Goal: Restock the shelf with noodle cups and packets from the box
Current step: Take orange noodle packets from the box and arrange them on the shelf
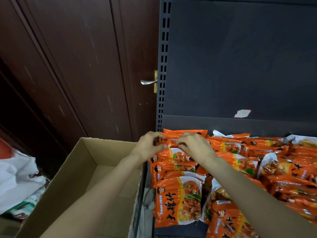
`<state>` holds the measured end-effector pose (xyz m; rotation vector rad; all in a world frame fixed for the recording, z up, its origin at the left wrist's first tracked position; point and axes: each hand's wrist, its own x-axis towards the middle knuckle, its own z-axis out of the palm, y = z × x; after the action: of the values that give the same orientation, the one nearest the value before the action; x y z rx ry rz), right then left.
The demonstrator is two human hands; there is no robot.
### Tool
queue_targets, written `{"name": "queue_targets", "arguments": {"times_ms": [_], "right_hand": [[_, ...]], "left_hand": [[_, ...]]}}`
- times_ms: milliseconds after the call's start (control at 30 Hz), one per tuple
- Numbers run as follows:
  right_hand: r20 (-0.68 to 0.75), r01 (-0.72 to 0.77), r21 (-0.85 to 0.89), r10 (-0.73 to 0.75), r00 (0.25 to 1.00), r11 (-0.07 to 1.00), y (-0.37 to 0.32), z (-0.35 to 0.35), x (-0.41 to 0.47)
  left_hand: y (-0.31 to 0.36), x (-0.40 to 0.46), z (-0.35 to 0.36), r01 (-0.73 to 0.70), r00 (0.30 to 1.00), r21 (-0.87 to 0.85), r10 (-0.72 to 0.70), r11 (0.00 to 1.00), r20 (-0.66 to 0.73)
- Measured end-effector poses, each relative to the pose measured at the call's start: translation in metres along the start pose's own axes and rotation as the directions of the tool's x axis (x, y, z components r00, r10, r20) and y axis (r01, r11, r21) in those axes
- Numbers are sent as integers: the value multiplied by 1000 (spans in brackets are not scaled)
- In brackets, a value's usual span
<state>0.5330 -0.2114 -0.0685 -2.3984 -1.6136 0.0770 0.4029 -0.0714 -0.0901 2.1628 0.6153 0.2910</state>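
A dark reddish-brown wooden door (68, 66) is filling the frame's left half, its silver lever handle (148, 81) sitting mid-frame. White plastic bags (17, 177) are lying lower left.

Both hands, left (151, 145) and right (192, 146), pinch an orange noodle packet (173, 142) on the shelf (240, 124).

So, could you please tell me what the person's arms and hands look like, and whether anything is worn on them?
Both forearms are bare as far as the frame shows, with no sleeves in view. The left hand and right hand wear no gloves, and no watch, bracelet or ring is visible.
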Motion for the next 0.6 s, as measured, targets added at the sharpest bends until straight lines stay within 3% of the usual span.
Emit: {"name": "queue_targets", "arguments": {"times_ms": [67, 167, 300, 433, 600], "right_hand": [[42, -15, 128, 10, 999, 992, 3, 9, -1], [-34, -106, 311, 123, 992, 944, 17, 6, -5], [7, -199, 161, 201, 980, 967, 34, 0, -8], [120, -153, -2, 152, 981, 988, 37, 2, -8], [39, -153, 32, 152, 988, 988, 32, -2, -14]], "left_hand": [[4, 0, -2, -50, 998, -53, 48, 997, -37], [5, 0, -2, -71, 997, -24, 72, 997, 20], [-3, -1, 0, -71, 997, 153, 63, 986, 51], [-7, -6, -3, -98, 991, 284, 67, 954, 117], [-6, -15, -11, -30, 1000, 182, 30, 983, 7]]}}
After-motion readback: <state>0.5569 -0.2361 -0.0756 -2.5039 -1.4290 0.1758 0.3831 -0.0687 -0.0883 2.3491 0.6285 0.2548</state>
